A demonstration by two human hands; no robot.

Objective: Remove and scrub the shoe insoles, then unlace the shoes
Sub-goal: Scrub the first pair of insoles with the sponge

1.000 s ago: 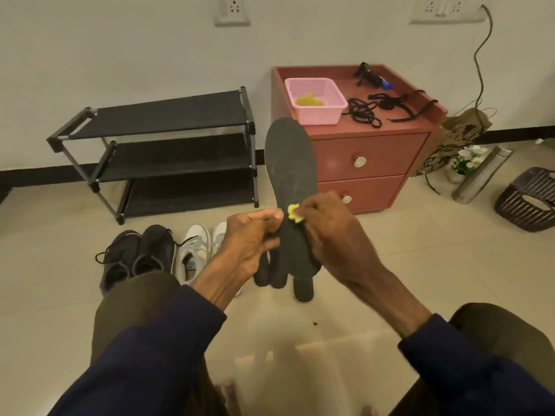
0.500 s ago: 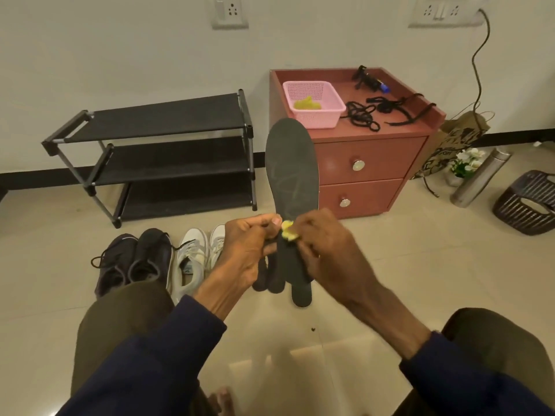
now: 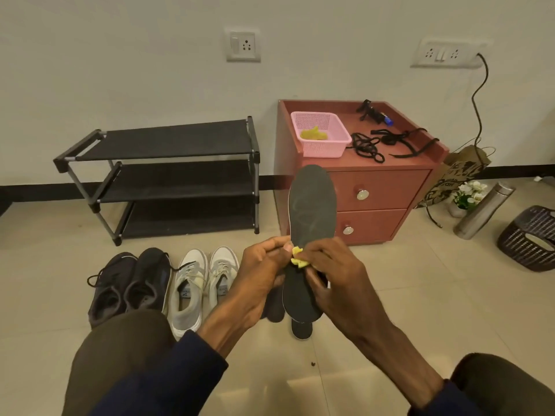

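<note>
In the head view, a dark grey insole [image 3: 312, 205] is standing upright in the middle of the frame, toe end pointing up and heel end hanging low between the person's two hands. The left hand [image 3: 261, 274] is curling its fingers and pinching the insole's left edge at about mid-length. The right hand [image 3: 336, 274] is pinching a yellow sponge piece [image 3: 298, 258] and pressing it against the face of the insole, just beside the left thumb, while its lower fingers are wrapping the insole's right edge.

Below the hands, two more dark insoles [image 3: 301, 328] are lying on the tiled floor, partly hidden by the held one. At lower left, a pair of black shoes [image 3: 129, 283] is sitting just beside a pair of white sneakers [image 3: 201, 283], both with laces showing.

A black three-tier shoe rack [image 3: 168, 175] is standing against the wall at middle left. To its right is a red-brown two-drawer cabinet [image 3: 375, 187], and its top surface is carrying a pink basket [image 3: 322, 145] and loose black laces [image 3: 369, 145]. At the right edge of the frame, a steel bottle [image 3: 483, 210] is leaning near a dark woven basket [image 3: 528, 238].
</note>
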